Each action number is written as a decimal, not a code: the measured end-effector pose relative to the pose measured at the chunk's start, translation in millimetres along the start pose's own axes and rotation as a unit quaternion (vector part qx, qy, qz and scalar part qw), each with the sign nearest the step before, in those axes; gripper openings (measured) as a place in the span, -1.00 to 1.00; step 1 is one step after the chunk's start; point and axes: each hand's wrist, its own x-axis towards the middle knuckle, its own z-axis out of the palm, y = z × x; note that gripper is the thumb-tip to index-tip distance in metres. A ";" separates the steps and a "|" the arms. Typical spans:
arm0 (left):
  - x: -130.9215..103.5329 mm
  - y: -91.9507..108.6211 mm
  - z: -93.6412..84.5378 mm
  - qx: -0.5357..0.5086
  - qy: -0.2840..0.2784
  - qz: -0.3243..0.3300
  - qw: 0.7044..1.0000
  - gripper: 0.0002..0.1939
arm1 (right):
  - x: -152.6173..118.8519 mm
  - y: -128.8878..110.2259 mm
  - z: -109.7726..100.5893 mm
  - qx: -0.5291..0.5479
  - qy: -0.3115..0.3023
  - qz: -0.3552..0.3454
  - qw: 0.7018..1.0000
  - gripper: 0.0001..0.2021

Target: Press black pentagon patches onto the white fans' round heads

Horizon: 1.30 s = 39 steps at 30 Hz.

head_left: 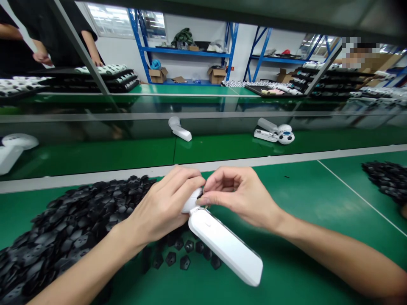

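Between my two hands is a white plastic device with a round head and a long flat handle [227, 245]. My left hand [163, 205] wraps around the round head and hides most of it. The handle slants down to the right, unsupported by a hand. At the head's right side, the thumb and fingers of my right hand [237, 192] pinch together, with a small black piece [200, 195] at the fingertips, mostly hidden. Several loose black pentagon pieces [185, 262] lie on the green surface under the device. A large pile of black pentagon pieces [79, 228] spreads beneath and left of my left arm.
Beyond a pale rail [222, 164], a green conveyor carries a white device [180, 128], a football-patterned one [276, 132] and another at the left [15, 150]. Another black pile [388, 180] lies right. Stacked trays [117, 80] and people stand across the line.
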 end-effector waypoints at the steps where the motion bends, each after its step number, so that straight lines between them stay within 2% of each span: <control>1: 0.8 1.3 -1.5 0.010 -0.003 0.006 1.000 -0.78 | 0.2 -1.0 -0.4 0.001 0.001 0.011 1.000 -0.66; 7: 4.6 12.3 -10.2 0.038 -0.038 0.018 0.998 -0.83 | 0.1 -8.0 -7.0 -0.009 -0.030 0.087 0.996 -0.45; 13: 2.0 20.1 -9.2 0.014 -0.057 0.020 0.998 -0.92 | 2.8 -7.6 -13.7 -0.002 -0.092 0.167 0.982 -0.38; 17: -2.3 22.3 -6.4 0.015 -0.061 0.029 0.998 -0.88 | 4.1 -0.9 -17.6 -0.033 -0.123 0.188 0.974 -0.39; 19: -4.0 22.1 -5.9 0.007 -0.056 0.018 0.998 -0.86 | 2.5 2.5 -17.9 -0.068 -0.119 0.146 0.980 -0.41; 21: -4.2 21.4 -6.3 -0.018 -0.040 -0.001 0.999 -0.84 | -0.4 4.5 -16.0 -0.113 -0.102 0.066 0.986 -0.45; 24: -2.1 19.7 -8.9 -0.056 -0.013 -0.034 0.998 -0.83 | -5.0 5.3 -11.0 -0.176 -0.094 -0.032 0.979 -0.54; 28: 1.4 15.0 -13.9 -0.080 -0.018 -0.053 0.995 -0.86 | -4.9 5.4 -10.0 -0.237 -0.096 -0.087 0.963 -0.59; 31: 3.9 8.2 -15.1 -0.062 0.002 -0.054 0.997 -0.82 | -0.6 1.4 -13.9 -0.196 -0.115 -0.032 0.973 -0.57; 33: 5.3 3.2 -13.3 -0.003 0.018 -0.054 0.998 -0.77 | 1.9 -3.7 -14.9 -0.141 -0.184 0.057 0.971 -0.50; 36: 4.9 -4.1 -8.6 0.092 0.005 -0.069 0.993 -0.67 | 4.4 -10.6 -15.1 -0.082 -0.282 0.186 0.937 -0.38; 37: 3.7 -7.1 -7.8 0.113 -0.005 -0.082 0.990 -0.62 | 5.1 -11.9 -17.0 -0.089 -0.291 0.204 0.931 -0.38; 39: -0.2 -15.3 -9.6 0.139 -0.023 -0.109 0.984 -0.55 | 5.8 -12.4 -27.9 -0.190 -0.256 0.177 0.931 -0.41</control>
